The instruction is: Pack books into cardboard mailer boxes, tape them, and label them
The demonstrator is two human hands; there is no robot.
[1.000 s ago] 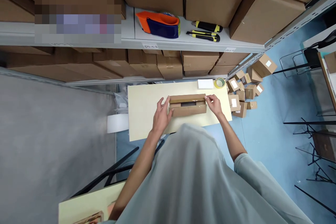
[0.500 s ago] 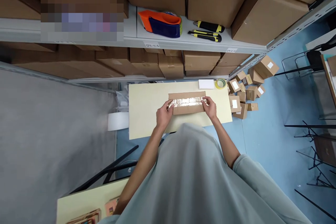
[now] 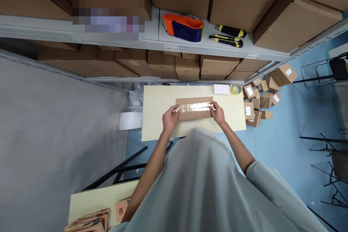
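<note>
A flat brown cardboard box point(image 3: 194, 114) lies on the pale yellow table point(image 3: 154, 116), with a shiny strip of clear tape point(image 3: 194, 107) along its top. At the box's left end is my left hand point(image 3: 170, 116), thumb and fingers closed around the edge by the tape's end. My right hand point(image 3: 217, 113) grips the opposite end in the same way, fingertips at the tape. The undersides of the box ends are hidden by my fingers. Behind the box, a white box point(image 3: 221, 89) sits beside a roll of yellowish tape point(image 3: 236, 89).
A shelf point(image 3: 152, 40) with large cartons spans the top, carrying an orange and blue tape dispenser point(image 3: 185, 28) and several utility knives point(image 3: 228, 40). Small parcels point(image 3: 254, 103) are piled right of the table. A white roll point(image 3: 131, 120) is at its left; a second table point(image 3: 100, 195) stands lower left.
The view has shifted, so the shelf and table appear further right. Both hands keep hold of the box, which sits slightly further left against the table.
</note>
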